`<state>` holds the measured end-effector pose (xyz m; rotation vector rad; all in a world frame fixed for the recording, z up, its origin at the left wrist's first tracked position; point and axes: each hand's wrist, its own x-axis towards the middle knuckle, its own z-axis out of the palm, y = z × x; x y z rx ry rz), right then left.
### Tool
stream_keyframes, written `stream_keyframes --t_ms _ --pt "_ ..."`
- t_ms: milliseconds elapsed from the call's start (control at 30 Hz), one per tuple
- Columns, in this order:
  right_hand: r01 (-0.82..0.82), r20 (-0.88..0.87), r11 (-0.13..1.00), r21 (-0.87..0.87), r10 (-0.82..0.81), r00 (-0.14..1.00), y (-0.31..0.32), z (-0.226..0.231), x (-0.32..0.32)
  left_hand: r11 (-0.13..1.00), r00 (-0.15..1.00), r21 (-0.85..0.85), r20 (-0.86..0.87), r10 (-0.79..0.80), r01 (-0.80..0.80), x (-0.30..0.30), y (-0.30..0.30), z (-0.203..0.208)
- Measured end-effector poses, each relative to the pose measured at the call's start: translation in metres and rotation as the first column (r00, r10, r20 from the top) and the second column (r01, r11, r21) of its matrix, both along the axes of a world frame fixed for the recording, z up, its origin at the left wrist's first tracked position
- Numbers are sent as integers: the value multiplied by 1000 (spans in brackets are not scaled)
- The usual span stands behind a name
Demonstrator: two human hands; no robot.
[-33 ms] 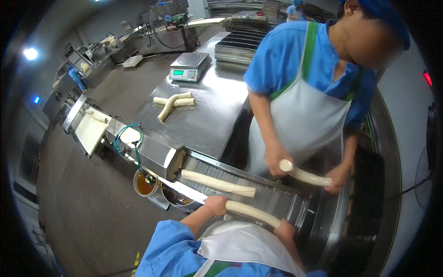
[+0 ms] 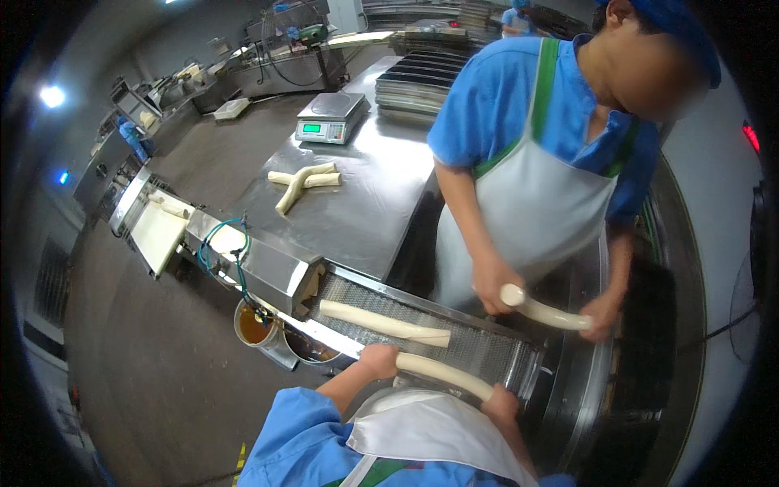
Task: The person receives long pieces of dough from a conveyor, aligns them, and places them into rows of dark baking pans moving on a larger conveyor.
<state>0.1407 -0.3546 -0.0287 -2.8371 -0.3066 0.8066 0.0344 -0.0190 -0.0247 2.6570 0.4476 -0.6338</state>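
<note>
A long pale dough roll (image 2: 442,370) spans between my two hands, bowing slightly along the near edge of the mesh conveyor. My left hand (image 2: 379,361) is closed round its left end, beside the metal rail. Round the right end wraps my right hand (image 2: 501,401), near the conveyor's end. Another dough roll (image 2: 385,323) lies on the mesh belt (image 2: 479,353), just beyond the one I hold. Across the conveyor, a co-worker in a white apron grips a curved dough roll (image 2: 552,314) by its ends in both hands.
Crossed dough rolls (image 2: 305,183) lie on the steel table (image 2: 357,223), below a digital scale (image 2: 332,118). Stacked trays (image 2: 418,85) stand behind. A metal hood (image 2: 272,264) with hoses covers the conveyor's left part. A bucket of amber liquid (image 2: 253,326) sits below it.
The co-worker's hands have shifted a little to the right with their dough roll. My own hands and the roll in them look unmoved.
</note>
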Motion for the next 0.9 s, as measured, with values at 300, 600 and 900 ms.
stream_keyframes --t_ms 300,600,900 --pt "51 -8 995 89 -51 999 -2 1 -3 998 997 -1 47 -61 61 3 6 10" --pt "-449 520 827 338 234 822 32 -2 16 976 769 183 606 -204 115 -3 32 17" --pt "-496 377 848 -186 527 761 61 6 39 935 893 199 293 -342 293 21 32 -3"
